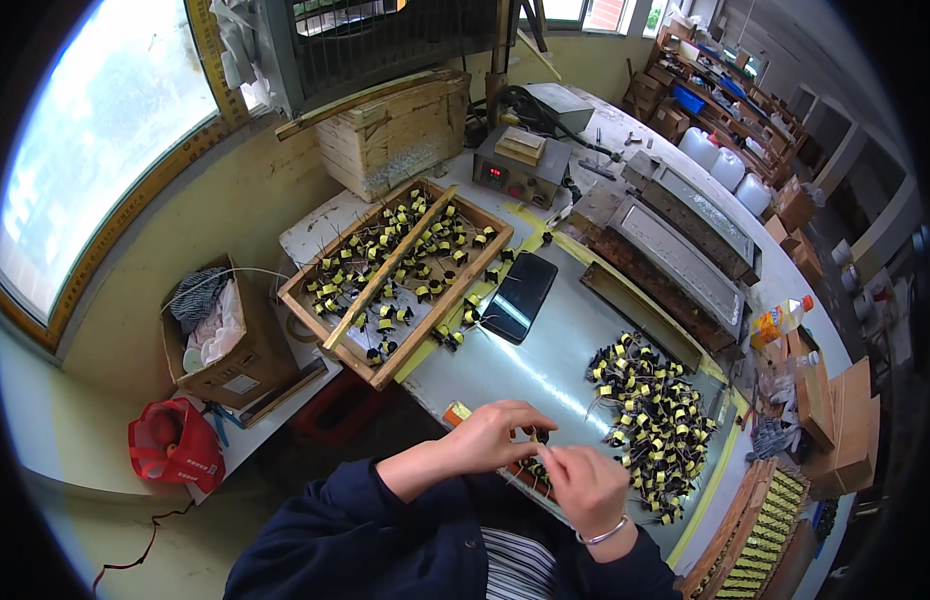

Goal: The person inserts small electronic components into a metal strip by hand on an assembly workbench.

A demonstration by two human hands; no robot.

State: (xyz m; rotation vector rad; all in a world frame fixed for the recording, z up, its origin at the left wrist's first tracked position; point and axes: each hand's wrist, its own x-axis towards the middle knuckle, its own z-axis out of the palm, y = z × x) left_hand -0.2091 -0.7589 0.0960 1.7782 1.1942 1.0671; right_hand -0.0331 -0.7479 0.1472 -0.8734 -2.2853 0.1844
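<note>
Close to my body, my left hand (495, 437) is closed in a pinch around a small dark coil (536, 432), most of it hidden by the fingers. My right hand (588, 488) is pinched against it, thumb and fingertip together; whatever lies between them is too small to make out. Beneath both hands a narrow orange-edged tray (531, 478) holds more coils, partly covered by my hands. To the right lies a large heap of black coils with yellow tape and thin wire leads (657, 425), on the grey metal tabletop (560, 375).
A wooden tray (497, 245) with similar coils and a slat across it stands at the left. Beyond my hands lies a black phone (521, 297). Farther back are a control box (525, 165) and long metal troughs (675, 265). A bottle (782, 322) and racked coils (765, 540) are at right.
</note>
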